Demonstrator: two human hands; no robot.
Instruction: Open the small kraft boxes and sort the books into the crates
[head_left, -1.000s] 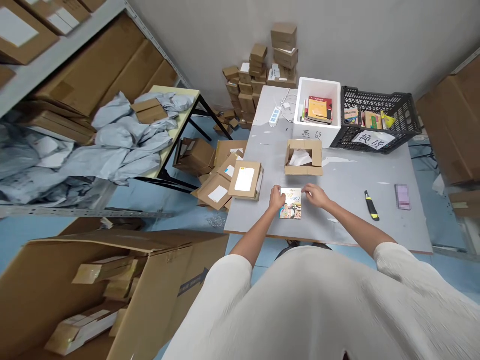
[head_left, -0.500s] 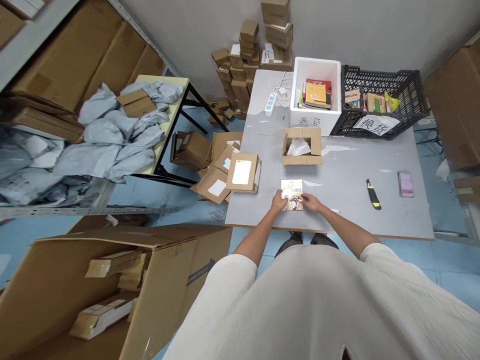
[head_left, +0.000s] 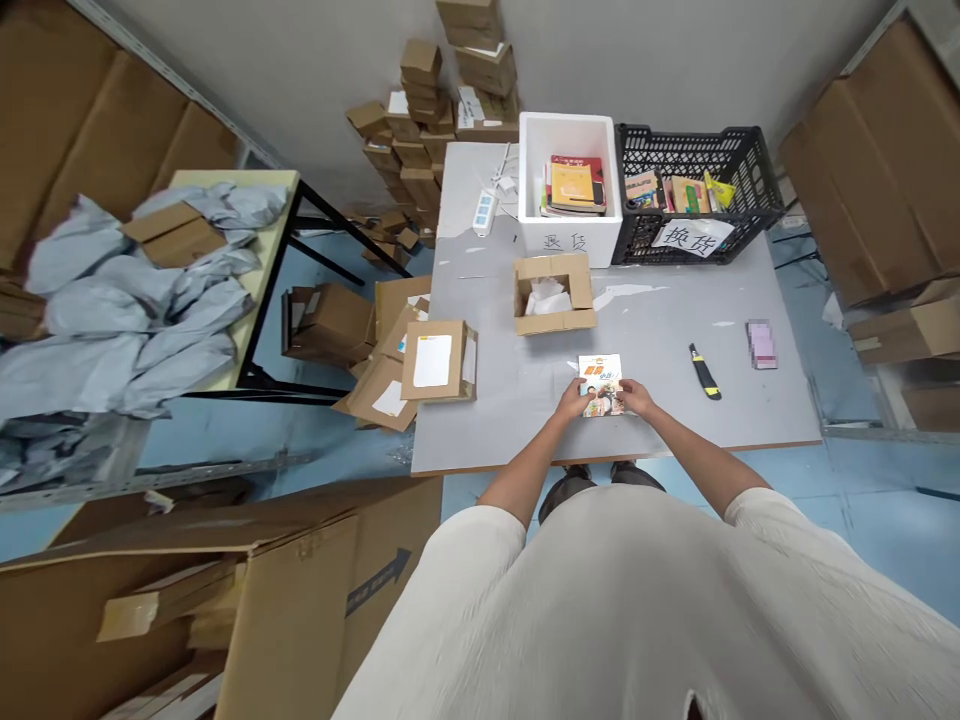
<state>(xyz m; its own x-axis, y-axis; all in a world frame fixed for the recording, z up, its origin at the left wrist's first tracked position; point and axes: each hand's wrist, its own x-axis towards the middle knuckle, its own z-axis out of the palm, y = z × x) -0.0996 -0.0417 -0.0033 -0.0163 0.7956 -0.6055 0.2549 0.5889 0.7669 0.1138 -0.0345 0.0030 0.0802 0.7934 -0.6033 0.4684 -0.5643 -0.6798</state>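
Observation:
A small booklet with a white, orange and photo-printed cover (head_left: 601, 384) is held over the front part of the grey table (head_left: 495, 435). My left hand (head_left: 574, 399) grips its left edge, thumb on the cover. My right hand (head_left: 636, 398) has hold of its right edge. Behind the booklet stands an open cardboard box (head_left: 555, 322) with white wrapping (head_left: 549, 297) inside. To the right lies a black and yellow utility knife (head_left: 705, 372). A closed parcel with a white label (head_left: 454, 360) sits at the table's left edge.
At the back stand a white foam box (head_left: 570, 238) with books and a black crate (head_left: 697, 215). A power strip (head_left: 484, 213) and a purple item (head_left: 762, 344) lie on the table. Grey bags (head_left: 127, 345) and a large carton (head_left: 300, 590) are left.
The view has shifted to the right. Both hands have moved right along the table with the booklet, and its cover shows an orange title that was different before.

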